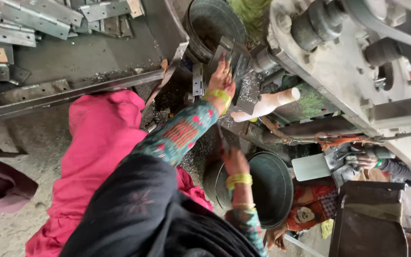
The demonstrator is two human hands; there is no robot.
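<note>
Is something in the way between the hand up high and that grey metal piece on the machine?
Nothing visible is. The left hand already lies on the grey metal piece, fingers stretched out against it. The white handle sticks out just beside the wrist, not between them. The right hand is lower down, by the dark round tub.

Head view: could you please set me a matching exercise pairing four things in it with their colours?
Things:
1. wrist bangles
2. lever handle on the machine
3. round bin by the lower hand
4. cloth over the lap

Colours:
a. dark grey
b. pink
c. yellow
d. cream

Pairs: 1-c, 2-d, 3-a, 4-b
</note>
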